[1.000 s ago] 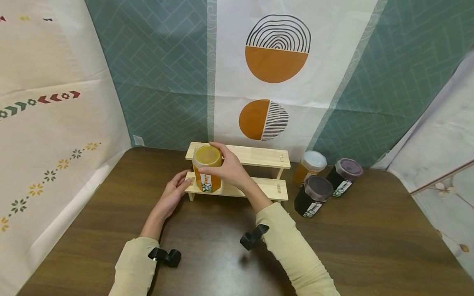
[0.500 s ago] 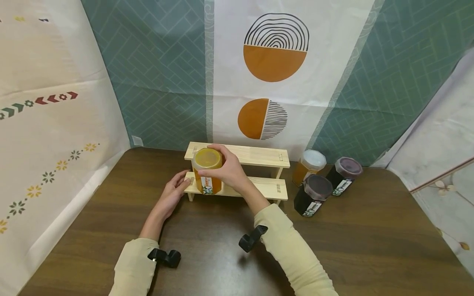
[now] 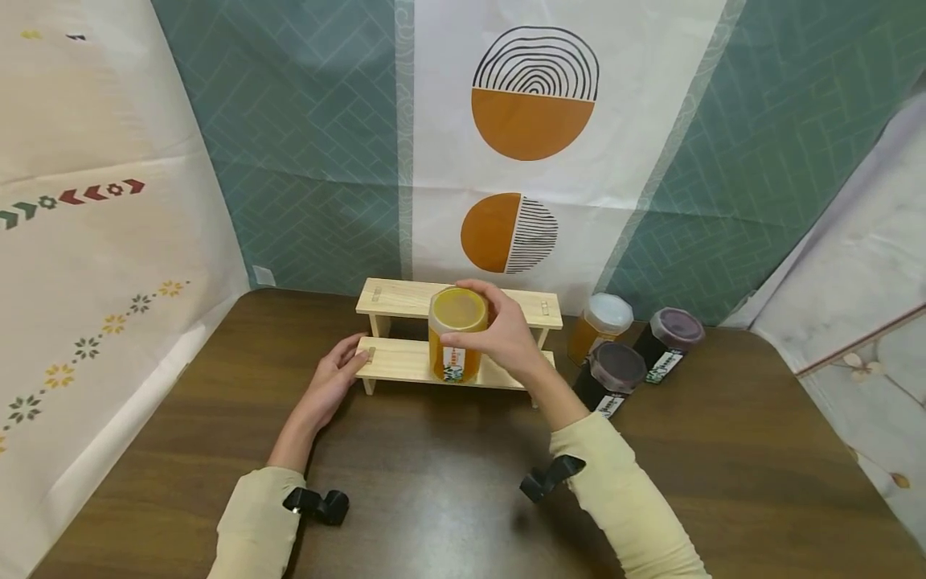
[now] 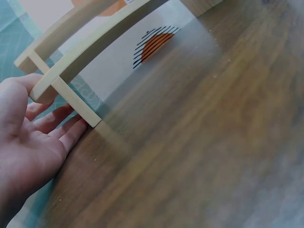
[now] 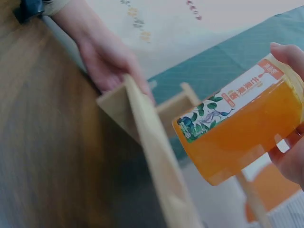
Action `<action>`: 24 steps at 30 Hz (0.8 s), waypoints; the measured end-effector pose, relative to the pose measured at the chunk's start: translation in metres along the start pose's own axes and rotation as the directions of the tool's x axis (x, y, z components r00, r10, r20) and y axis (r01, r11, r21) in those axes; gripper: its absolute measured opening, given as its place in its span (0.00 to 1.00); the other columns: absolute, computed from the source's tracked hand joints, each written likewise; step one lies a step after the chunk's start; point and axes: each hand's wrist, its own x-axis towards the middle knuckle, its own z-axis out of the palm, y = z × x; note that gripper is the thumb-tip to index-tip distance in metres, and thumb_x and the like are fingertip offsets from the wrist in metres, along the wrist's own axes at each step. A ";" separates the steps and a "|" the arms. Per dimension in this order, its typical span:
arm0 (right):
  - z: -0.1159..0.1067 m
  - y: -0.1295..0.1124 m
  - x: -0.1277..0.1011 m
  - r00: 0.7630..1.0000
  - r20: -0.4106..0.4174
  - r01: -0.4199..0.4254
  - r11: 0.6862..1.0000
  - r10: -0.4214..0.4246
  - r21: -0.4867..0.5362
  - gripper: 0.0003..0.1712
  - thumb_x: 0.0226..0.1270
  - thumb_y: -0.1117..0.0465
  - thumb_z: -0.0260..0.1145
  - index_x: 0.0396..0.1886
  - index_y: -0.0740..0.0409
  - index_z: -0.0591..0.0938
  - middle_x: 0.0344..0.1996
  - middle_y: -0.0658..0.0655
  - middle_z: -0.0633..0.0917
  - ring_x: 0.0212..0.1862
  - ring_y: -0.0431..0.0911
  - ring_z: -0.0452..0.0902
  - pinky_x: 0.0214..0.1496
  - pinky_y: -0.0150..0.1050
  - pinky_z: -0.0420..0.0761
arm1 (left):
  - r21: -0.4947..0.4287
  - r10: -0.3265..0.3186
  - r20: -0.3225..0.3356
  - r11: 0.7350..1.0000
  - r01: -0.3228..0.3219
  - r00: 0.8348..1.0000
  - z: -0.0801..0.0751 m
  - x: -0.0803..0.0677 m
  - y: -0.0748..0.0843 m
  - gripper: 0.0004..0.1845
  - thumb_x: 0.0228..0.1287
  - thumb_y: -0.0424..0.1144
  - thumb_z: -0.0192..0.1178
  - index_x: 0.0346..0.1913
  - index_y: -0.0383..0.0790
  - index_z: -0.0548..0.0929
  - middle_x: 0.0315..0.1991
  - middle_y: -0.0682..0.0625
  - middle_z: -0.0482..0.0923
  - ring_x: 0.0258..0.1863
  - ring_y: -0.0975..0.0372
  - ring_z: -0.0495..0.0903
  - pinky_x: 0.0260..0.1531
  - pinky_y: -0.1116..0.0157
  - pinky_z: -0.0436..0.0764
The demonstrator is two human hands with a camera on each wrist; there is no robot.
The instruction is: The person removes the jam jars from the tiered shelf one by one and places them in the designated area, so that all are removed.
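My right hand [image 3: 510,334] grips an orange-filled jar [image 3: 459,310] with a yellowish lid by its upper part. In the right wrist view the jar [image 5: 247,128] is tilted by the camera's angle, its printed label shows, and a gap separates its base from the lower board. Beneath it stands a two-tier wooden shelf rack [image 3: 398,360]. At the rack's left end, my left hand [image 3: 329,386] holds the lower board. The left wrist view shows the left thumb over the board end, with the fingers [image 4: 52,118] under it beside the leg.
Right of the rack stand an orange jar with a whitish lid [image 3: 608,314] and two dark jars, one nearer [image 3: 618,366] and one farther back [image 3: 676,326]. A patterned cloth [image 3: 325,161] hangs behind the brown wooden table [image 3: 434,482].
My right hand has carried the orange jar rightward, from the rack's left end to near its middle. The left hand keeps its hold on the rack.
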 end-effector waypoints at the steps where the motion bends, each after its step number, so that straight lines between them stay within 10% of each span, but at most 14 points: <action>1: -0.008 -0.004 -0.003 1.000 0.001 0.003 1.000 -0.003 0.001 0.40 0.42 0.64 0.76 0.58 0.55 0.70 0.46 0.57 0.76 0.42 0.51 0.74 0.42 0.44 0.76 | 0.000 0.004 0.001 1.000 -0.004 1.000 0.000 0.000 0.000 0.30 0.68 0.43 0.50 0.67 0.33 0.55 0.60 0.35 0.61 0.49 0.61 0.70 0.45 0.72 0.71; 24: -0.214 -0.050 -0.072 0.991 0.019 0.130 0.990 -0.131 0.046 0.33 0.47 0.86 0.59 0.57 0.66 0.71 0.46 0.56 0.78 0.40 0.46 0.73 0.39 0.31 0.76 | 0.003 0.007 0.003 1.000 -0.007 1.000 0.000 0.000 -0.001 0.31 0.67 0.42 0.51 0.67 0.31 0.54 0.61 0.35 0.59 0.49 0.62 0.69 0.43 0.72 0.72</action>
